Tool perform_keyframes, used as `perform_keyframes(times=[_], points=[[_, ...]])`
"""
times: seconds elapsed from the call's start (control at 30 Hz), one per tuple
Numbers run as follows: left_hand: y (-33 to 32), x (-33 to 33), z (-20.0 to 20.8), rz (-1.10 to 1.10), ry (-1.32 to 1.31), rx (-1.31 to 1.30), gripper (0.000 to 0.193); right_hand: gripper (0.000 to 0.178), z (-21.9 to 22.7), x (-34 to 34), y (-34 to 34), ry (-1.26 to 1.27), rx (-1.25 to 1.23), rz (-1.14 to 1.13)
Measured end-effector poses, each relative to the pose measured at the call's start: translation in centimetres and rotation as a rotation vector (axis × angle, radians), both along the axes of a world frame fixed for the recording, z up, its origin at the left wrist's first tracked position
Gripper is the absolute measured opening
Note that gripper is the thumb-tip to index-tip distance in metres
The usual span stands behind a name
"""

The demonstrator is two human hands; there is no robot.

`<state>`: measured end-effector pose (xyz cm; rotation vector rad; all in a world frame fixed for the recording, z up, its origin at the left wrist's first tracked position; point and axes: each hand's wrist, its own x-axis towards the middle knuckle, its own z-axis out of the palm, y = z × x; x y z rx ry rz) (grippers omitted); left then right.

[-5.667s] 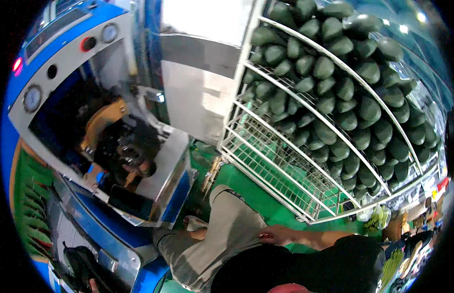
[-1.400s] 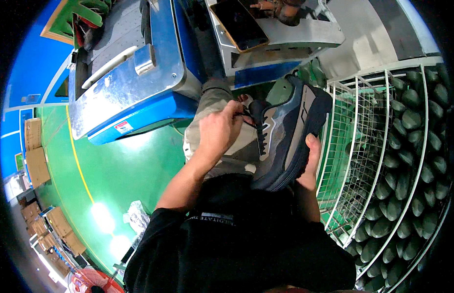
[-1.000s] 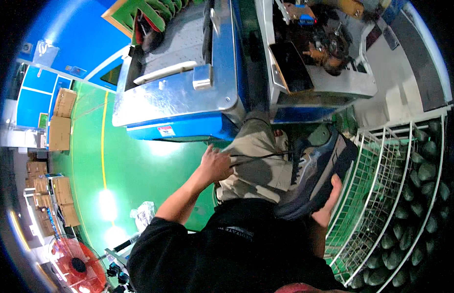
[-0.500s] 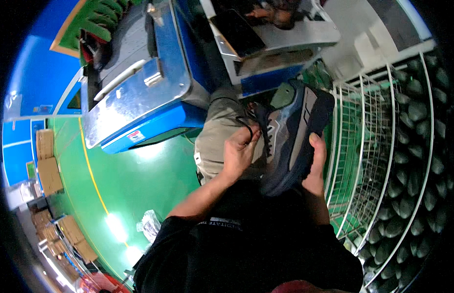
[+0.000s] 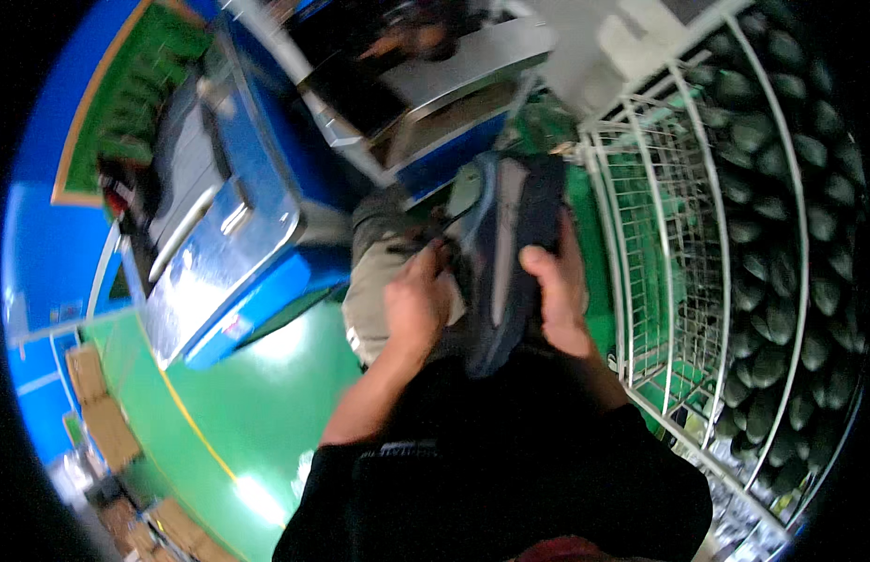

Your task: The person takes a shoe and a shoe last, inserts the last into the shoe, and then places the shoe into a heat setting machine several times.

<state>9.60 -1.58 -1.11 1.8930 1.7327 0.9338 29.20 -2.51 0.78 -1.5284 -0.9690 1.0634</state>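
A dark blue and grey sports shoe [image 5: 503, 258] rests upright along my lap, tilted so that its side and dark sole show. My right hand [image 5: 559, 286] grips the shoe from the sole side, thumb lying over the edge. At the shoe's laced side, my left hand [image 5: 418, 298] is closed, with a dark shoelace [image 5: 442, 228] running by its fingertips. Motion blurs the fingers and the lace, and the shoe's opening is mostly hidden. Beneath both hands are my beige trousers [image 5: 368, 267].
On the left stands a blue machine with a metal top [image 5: 257, 220]. Ahead is a metal workbench [image 5: 477, 70] with dark items on it. A white wire rack [image 5: 674, 253] stands close on the right, beside many dark shoe-shaped forms [image 5: 781, 244]. Cardboard boxes [image 5: 107, 431] lie far left.
My view has turned, so the surroundings are shifted and tilted. The shoe has rolled, showing more of its sole side. Both hands stay on the shoe and its lace.
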Motion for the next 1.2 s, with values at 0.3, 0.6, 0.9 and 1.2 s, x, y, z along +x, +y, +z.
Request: perform_keyframes(times=[0.3,0.6,0.9,1.2], points=[[0.0,-0.6,-0.7,0.034,0.196,0.176,0.014,0.124,1.0,-0.2,0.9,0.084,-0.057,0.063],[1.1,-1.6,-0.8,0.032,-0.057,-0.074,0.01,0.115,0.7,0.0,0.5,0.171,-0.035,0.038],[0.4,-2.1,-1.7,0.002,-0.748,-0.598,0.007,0.071,-5.9,0.7,0.1,1.041,-0.181,-0.035],[0.1,-3.7,2.7,-0.531,-0.246,-0.596,0.014,0.047,-11.7,2.3,-0.5,1.18,-0.347,0.068]])
